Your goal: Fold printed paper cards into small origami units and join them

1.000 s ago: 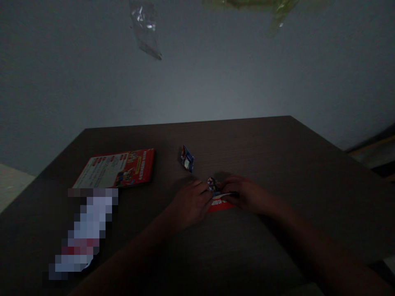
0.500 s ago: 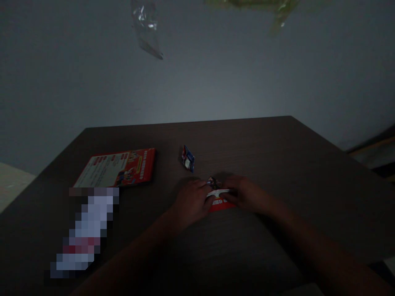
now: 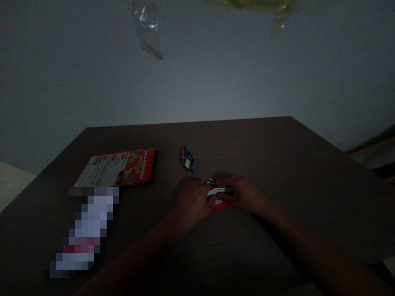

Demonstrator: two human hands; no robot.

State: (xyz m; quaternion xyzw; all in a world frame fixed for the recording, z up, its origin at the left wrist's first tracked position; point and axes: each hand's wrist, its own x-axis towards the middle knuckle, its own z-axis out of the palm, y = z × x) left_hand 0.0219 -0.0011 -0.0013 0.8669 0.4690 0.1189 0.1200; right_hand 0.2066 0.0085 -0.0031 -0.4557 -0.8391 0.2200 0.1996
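Between my hands lies a red printed paper (image 3: pixel 222 206) with white lettering, low over the middle of the table. A white folded edge crosses it, and a dark picture shows behind that fold. My left hand (image 3: pixel 193 204) is closed on the paper's left side, thumb in front. On the other side my right hand (image 3: pixel 246 194) pinches the fold with thumb and fingers. Much of the paper is hidden under both hands. Just beyond my left hand sits a small folded piece of blue, red and white printed paper (image 3: pixel 188 159).
Red and white printed leaflets (image 3: pixel 106 170) lie at the left of the dark wooden table (image 3: pixel 243 144). In front of them is a blurred-out pale object (image 3: pixel 92 224). A wall (image 3: pixel 197 82) stands behind the table, with a clear plastic piece (image 3: pixel 149 28) on it.
My fingers have shifted slightly on the paper, and its white folded edge now looks broader and more bent. A little less of the red front part shows. The other things have stayed put.
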